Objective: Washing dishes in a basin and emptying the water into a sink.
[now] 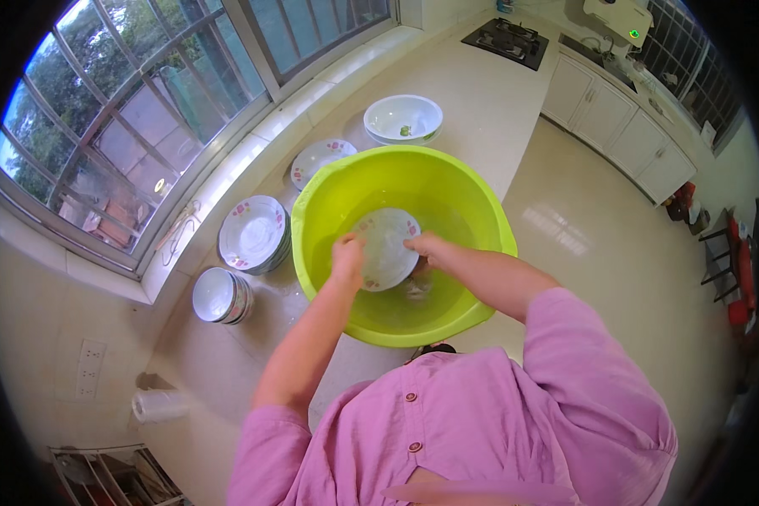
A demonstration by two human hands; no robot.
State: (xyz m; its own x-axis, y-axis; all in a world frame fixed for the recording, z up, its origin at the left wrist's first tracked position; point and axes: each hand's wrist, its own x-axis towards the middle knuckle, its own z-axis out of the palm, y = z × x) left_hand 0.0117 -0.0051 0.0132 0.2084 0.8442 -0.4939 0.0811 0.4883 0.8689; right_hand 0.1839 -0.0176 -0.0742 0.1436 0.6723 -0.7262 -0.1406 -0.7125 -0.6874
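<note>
A white plate with pink flowers [387, 253] is tilted inside a large lime-green plastic basin [405, 161] that has water in it. My left hand [349, 258] grips the plate's left rim. On the opposite rim my right hand [425, 246] holds on, its thumb on the plate's face and its other fingers mostly hidden. Something pale and blurred lies in the water below my right hand; I cannot tell what it is.
Left of the basin stand a stack of flowered plates [253, 234] and a stack of small bowls [218, 295]. Behind it are another flowered plate [321, 159] and large white bowls [403, 120]. A gas hob [507, 42] sits farther along the counter [474, 95]. A barred window [158, 95] runs along the left.
</note>
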